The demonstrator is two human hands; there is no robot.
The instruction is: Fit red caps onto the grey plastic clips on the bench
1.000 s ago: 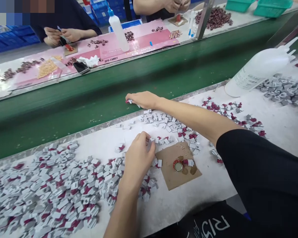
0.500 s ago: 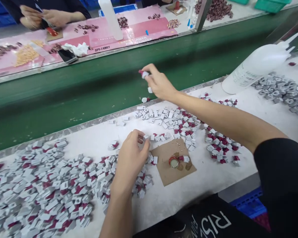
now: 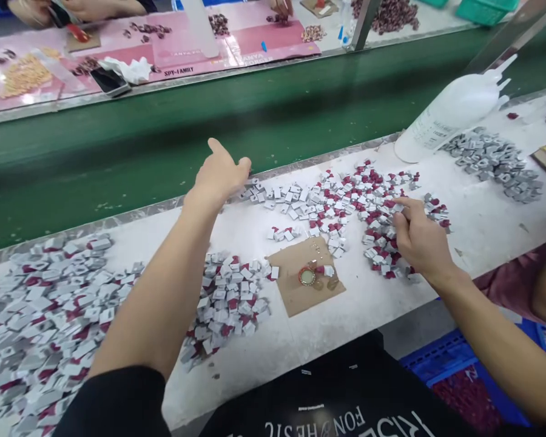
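Left hand (image 3: pixel 221 176) open, empty, reaching to the belt (image 3: pixel 164 152) edge. Right hand (image 3: pixel 418 240) loosely curled, fingering the red-grey pieces (image 3: pixel 373 206), grip unclear. Big pile (image 3: pixel 50 309) looks unprocessed; most work left.

Left hand (image 3: pixel 222 173) extends over the table's far edge (image 3: pixel 131 212), fingers loose, holding nothing visible. Right hand (image 3: pixel 419 240) rests fingertips on a pile of grey-and-maroon pieces (image 3: pixel 373 200). Cardboard square (image 3: pixel 306 283) carries 1 bottle cap (image 3: pixel 306 276).
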